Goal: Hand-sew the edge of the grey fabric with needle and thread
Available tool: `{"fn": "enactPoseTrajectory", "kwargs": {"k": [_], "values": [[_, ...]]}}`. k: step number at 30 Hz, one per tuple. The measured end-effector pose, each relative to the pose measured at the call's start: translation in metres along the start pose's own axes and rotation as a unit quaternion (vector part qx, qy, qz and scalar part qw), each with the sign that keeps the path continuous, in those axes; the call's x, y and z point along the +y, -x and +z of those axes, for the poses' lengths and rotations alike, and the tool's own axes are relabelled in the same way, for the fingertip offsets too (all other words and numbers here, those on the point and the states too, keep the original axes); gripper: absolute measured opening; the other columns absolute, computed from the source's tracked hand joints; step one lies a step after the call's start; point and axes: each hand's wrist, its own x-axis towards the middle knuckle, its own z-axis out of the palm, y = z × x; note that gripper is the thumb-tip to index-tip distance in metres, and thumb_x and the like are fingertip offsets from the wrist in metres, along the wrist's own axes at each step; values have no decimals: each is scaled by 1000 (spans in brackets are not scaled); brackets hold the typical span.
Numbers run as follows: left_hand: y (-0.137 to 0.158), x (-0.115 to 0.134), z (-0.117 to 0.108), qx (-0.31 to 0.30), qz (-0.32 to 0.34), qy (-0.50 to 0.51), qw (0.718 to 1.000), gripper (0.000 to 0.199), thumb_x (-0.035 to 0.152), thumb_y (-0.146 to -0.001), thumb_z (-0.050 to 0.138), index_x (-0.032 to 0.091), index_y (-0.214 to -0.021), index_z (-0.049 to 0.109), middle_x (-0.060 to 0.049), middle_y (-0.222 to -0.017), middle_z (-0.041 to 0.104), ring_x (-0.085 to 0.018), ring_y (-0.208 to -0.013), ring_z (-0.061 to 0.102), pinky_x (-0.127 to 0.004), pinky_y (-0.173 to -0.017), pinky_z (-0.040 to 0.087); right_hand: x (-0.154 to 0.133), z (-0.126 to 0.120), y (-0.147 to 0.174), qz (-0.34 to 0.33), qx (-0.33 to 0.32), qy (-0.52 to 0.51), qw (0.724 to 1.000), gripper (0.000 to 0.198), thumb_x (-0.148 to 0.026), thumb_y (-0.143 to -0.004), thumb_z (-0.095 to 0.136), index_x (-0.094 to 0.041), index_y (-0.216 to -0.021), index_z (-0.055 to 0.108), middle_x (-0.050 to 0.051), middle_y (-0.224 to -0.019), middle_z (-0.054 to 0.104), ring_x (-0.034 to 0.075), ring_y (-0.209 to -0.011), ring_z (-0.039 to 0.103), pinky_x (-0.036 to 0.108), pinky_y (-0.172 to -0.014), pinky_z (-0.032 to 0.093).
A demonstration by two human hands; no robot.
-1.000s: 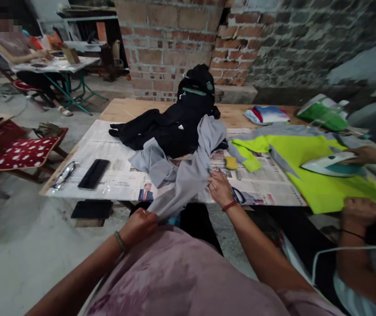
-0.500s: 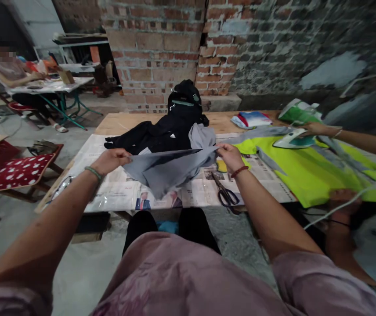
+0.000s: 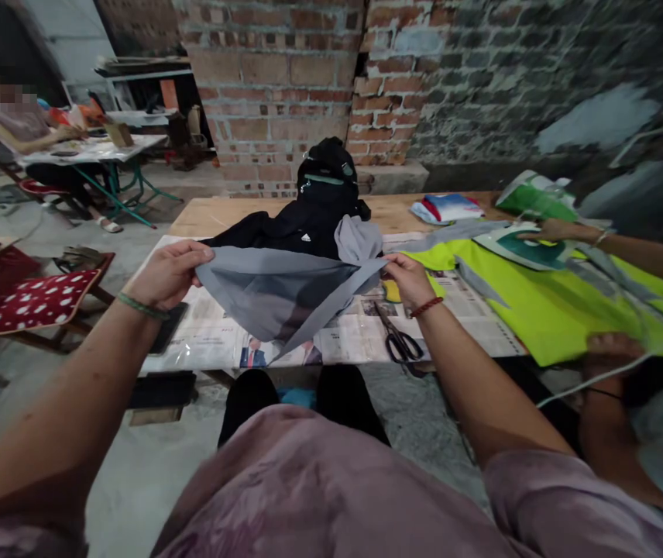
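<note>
A thin grey cloth is stretched between my two hands above the table, its lower part hanging down to a point. My left hand pinches one upper corner, with fingers closed. At the other end my right hand grips the opposite corner between thumb and fingers. Behind the cloth lie a black garment with a small white logo and a bunched light grey cloth. Black-handled scissors rest near the table's front edge, left of my right forearm. A small yellow piece shows beside my right hand.
Newspaper under clear plastic covers the table. A black backpack stands at the back. On the right, a co-worker's hand holds an iron on a yellow-green garment; its cord hangs nearby. Folded clothes lie behind.
My left hand has moved left and slightly up, pulling the grey cloth wider and flatter. My right hand stays almost in place. The co-worker's iron has shifted slightly and turned.
</note>
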Motion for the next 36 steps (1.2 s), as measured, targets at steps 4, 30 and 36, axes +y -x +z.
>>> {"fn": "enactPoseTrajectory", "kwargs": {"k": [4, 30, 36], "values": [[-9, -3, -6, 9, -13, -31, 999, 14, 26, -66, 63, 14, -70, 58, 2, -54, 49, -5, -40, 39, -17, -36, 28, 7, 11, -9, -5, 1, 5, 1000, 34, -40, -60, 59, -13, -82, 62, -2, -67, 58, 8, -59, 49, 22, -59, 43], [115, -224, 141, -134, -396, 18, 908, 38, 46, -62, 71, 13, -69, 55, -1, -66, 61, -7, -44, 48, -22, -46, 37, 111, 9, 16, 33, 6, 185, 982, 28, -30, -65, 55, -15, -86, 67, 2, -80, 66, 13, -69, 57, 27, -70, 49], [125, -176, 107, -275, -317, -97, 903, 34, 46, -60, 70, 14, -63, 58, 5, -49, 49, -7, -42, 40, -20, -42, 26, 102, -7, 29, -10, -23, 213, 977, 19, -24, -64, 57, -17, -78, 68, 2, -86, 66, 15, -83, 58, 31, -83, 46]]}}
